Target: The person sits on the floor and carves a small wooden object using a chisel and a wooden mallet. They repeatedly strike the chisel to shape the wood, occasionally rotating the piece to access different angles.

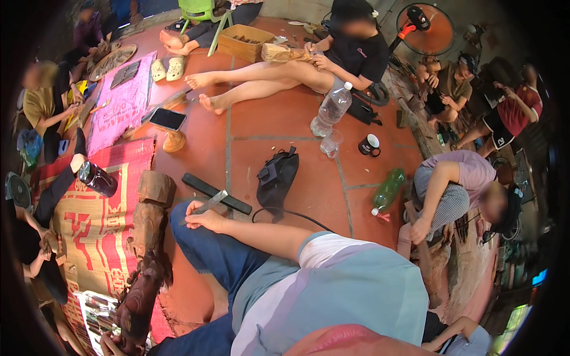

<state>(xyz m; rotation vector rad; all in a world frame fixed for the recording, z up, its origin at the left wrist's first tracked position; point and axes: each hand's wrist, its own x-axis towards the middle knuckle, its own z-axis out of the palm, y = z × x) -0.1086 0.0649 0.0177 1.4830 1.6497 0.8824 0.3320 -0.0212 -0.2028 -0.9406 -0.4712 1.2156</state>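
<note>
My right hand (pixel 203 217) is closed around a flat metal chisel (pixel 212 202), held over my jeans-clad knee with its broad end pointing up and right. Beside that knee a long dark carved wood piece (pixel 144 267) stretches toward the lower left, its figure deeply cut and its far end a plain block. At the carving's near end, part of my left hand (pixel 110 344) shows at the picture's rim; its fingers are too dim and cut off to read. Just beyond my right hand, a long dark flat bar (pixel 217 193) lies on the tiles.
A black bag (pixel 278 178) with a cord lies ahead. Beyond are a phone (pixel 168 119) on a wooden stand, a clear bottle (pixel 332 110), a black mug (pixel 369 145) and a green bottle (pixel 389 191). Several people sit around; one holds a wood block (pixel 285 53). A red-and-tan mat (pixel 98 219) spreads left.
</note>
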